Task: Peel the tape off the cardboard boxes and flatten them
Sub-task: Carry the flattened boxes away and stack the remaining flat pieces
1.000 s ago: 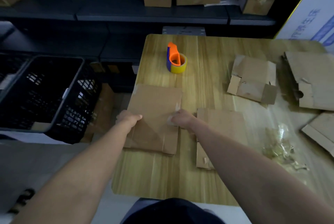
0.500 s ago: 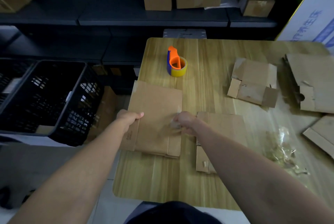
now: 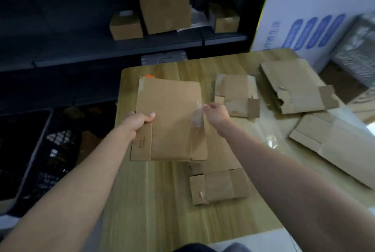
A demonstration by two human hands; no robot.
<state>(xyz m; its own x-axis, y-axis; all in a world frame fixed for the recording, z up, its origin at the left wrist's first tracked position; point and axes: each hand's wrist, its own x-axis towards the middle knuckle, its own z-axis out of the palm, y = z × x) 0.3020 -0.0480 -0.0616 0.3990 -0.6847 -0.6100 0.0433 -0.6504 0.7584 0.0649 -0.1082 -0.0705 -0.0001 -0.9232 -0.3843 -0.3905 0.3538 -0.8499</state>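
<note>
A flat brown cardboard box (image 3: 172,117) is lifted off the wooden table (image 3: 154,207), tilted toward me. My left hand (image 3: 140,120) grips its left edge, thumb on top. My right hand (image 3: 216,112) pinches a strip of clear tape (image 3: 196,118) that peels up from the box's right edge. Only an orange tip of the tape dispenser (image 3: 149,75) shows behind the box's top left corner.
Other flattened boxes lie on the table: one under my right arm (image 3: 220,187), one at centre right (image 3: 237,96), two at far right (image 3: 294,87) (image 3: 341,148). A wad of peeled tape (image 3: 271,140) lies near them. A black crate (image 3: 40,156) stands left of the table. Shelves with boxes (image 3: 165,11) are behind.
The box has risen off the table and tilted up, hiding the dispenser. My right hand has pulled a strip of tape away from the box's right edge. The view has shifted right.
</note>
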